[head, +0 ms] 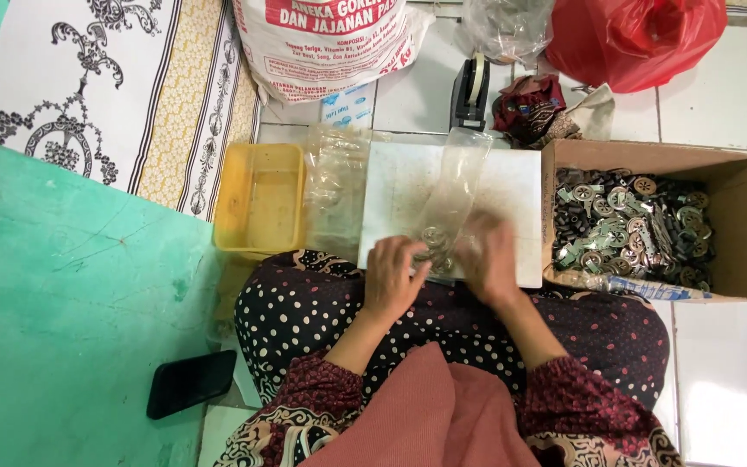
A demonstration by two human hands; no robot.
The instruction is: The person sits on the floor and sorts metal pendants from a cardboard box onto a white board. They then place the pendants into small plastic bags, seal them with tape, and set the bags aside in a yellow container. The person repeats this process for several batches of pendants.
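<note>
Head view, looking down at my lap: a white board lies across my knees, and I place everything by it; on its near edge sits a clear plastic bag, its open end reaching toward the board's far side, small round metal parts gathered at its near end; my left hand curls its fingers over that loaded end, pinching film and parts together; my right hand is blurred, resting on the bag's other side, and I cannot tell whether its fingers pinch or lie flat; the film looks thin, limp and slippery, likely weighted only at the bottom, so I judge the filled end the place to grip; right of the board stands a cardboard box of similar parts; left, a yellow tub.
</note>
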